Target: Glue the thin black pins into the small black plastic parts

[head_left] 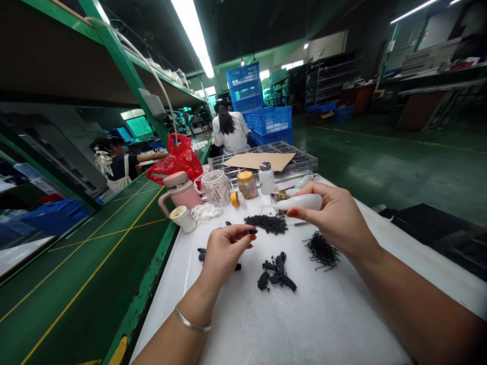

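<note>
My left hand (222, 253) is closed, pinching a small black part (251, 231) between thumb and fingertips over the white tabletop (243, 324). My right hand (338, 215) grips a white squeeze bottle (304, 202), tipped on its side with its thin nozzle pointing left. The nozzle end is apart from the black part. Behind my left hand lies a heap of tiny black pieces (268, 224). Several black moulded parts (281, 279) lie in front of it, and others are partly hidden by the hand. Thin bent black pins (322, 251) are piled below my right hand.
Along the table's back stand a pink mug (181, 190), a white tub (183, 219), a clear plastic jar (215, 187), a yellow-lidded jar (247, 185) and a white dispenser bottle (267, 178). A green conveyor (95, 253) runs left. Cardboard (258, 161) covers trays behind. Two people work farther off.
</note>
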Tool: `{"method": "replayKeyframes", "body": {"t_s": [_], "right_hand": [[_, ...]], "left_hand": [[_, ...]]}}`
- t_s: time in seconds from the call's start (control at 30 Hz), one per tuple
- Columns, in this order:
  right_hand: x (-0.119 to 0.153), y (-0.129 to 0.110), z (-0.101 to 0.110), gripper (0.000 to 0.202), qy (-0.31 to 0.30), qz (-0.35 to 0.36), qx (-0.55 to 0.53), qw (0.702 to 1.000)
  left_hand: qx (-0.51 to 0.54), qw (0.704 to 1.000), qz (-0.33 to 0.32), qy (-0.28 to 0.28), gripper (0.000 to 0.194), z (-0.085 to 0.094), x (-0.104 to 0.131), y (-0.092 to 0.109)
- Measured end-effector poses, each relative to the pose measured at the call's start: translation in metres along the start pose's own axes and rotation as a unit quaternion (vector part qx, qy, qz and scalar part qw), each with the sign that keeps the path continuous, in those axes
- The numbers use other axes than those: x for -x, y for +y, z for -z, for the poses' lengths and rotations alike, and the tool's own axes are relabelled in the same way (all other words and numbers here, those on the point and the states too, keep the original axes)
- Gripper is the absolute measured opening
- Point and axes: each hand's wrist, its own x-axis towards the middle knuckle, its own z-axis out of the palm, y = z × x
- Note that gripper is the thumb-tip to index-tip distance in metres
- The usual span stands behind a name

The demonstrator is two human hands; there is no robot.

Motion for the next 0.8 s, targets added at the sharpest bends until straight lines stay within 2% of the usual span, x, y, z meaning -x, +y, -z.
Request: {"method": "replayKeyframes", "body": {"t_s": [0.23, 0.5, 0.8], "right_hand": [[0.000, 0.004, -0.004, 0.036, -0.023, 0.000, -0.083, 0.996], [0.004, 0.005, -0.010, 0.031, -0.012, 0.044, -0.008, 0.999], [0.006, 0.006, -0.014, 0.031, -0.028, 0.026, 0.011, 0.999]], "left_hand": [[-0.022, 1.000, -0.007, 0.004, 0.026, 0.000, -0.001, -0.002], [-0.031, 0.999, -0.009, -0.004, 0.026, 0.000, 0.000, -0.002], [-0.036, 0.999, -0.005, -0.007, 0.024, -0.002, 0.002, 0.001]]}}
